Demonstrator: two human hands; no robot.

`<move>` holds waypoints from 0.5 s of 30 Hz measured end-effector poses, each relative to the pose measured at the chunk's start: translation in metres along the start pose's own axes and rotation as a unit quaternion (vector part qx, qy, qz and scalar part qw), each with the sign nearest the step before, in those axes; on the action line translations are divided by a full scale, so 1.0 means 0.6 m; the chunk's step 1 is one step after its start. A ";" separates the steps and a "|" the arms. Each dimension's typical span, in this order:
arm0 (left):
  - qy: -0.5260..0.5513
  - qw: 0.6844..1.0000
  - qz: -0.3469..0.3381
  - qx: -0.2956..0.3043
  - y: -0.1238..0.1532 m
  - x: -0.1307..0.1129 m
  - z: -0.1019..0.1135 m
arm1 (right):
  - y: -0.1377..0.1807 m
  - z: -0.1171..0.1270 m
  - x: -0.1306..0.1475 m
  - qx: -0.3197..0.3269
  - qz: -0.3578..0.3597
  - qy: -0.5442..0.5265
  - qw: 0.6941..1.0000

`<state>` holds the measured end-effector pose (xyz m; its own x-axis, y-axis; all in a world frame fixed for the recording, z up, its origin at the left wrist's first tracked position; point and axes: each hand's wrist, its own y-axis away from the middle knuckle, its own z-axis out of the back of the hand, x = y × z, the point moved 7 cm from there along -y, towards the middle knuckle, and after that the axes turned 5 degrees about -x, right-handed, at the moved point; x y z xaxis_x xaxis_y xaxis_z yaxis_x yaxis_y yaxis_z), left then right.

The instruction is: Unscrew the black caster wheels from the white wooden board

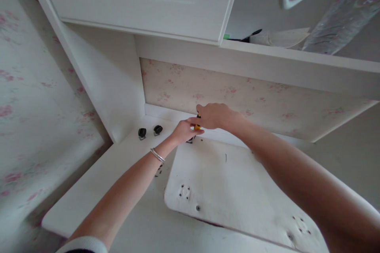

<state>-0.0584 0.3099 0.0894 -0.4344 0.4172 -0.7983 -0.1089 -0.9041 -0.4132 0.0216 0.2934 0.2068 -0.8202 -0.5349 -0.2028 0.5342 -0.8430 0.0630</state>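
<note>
My right hand (215,116) is closed around a yellow-handled tool (197,127), held upright over the far corner of a white board (237,184) that lies flat on the white desk (97,182). My left hand (184,130), with a silver bracelet on its wrist, pinches in at the tool's lower end, beside a dark part (191,139) at the board's corner. What the left fingers grip is hidden. The board shows screw holes near its front corners.
Two black caster wheels (150,131) stand at the desk's back left. A few small dark screws (158,172) lie beside the board. A white cabinet door (142,4) hangs overhead. A shelf at the right carries a plastic bag (341,19) and papers.
</note>
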 end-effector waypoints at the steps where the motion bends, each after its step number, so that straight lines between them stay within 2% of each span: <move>1: 0.001 1.000 0.001 -0.002 0.000 -0.002 -0.001 | 0.000 0.002 0.000 -0.006 -0.003 0.015 1.000; 4: 0.016 1.000 -0.007 0.013 0.003 -0.009 -0.002 | -0.001 -0.003 -0.004 0.010 0.034 0.024 0.999; 9: 0.053 0.997 -0.021 0.057 0.008 -0.012 -0.002 | 0.000 -0.018 -0.007 0.038 0.156 -0.065 0.985; 11: 0.047 0.998 -0.010 0.036 0.005 -0.006 0.001 | -0.001 -0.019 -0.007 0.030 0.143 -0.086 0.985; 15: 0.020 0.999 0.020 -0.020 -0.003 0.005 0.003 | -0.001 -0.008 -0.012 -0.020 0.013 -0.033 0.999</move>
<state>-0.0613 0.3128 0.0887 -0.4013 0.3854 -0.8309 -0.0556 -0.9157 -0.3979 0.0281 0.2984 0.2039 -0.8165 -0.5611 -0.1361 0.5629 -0.8260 0.0285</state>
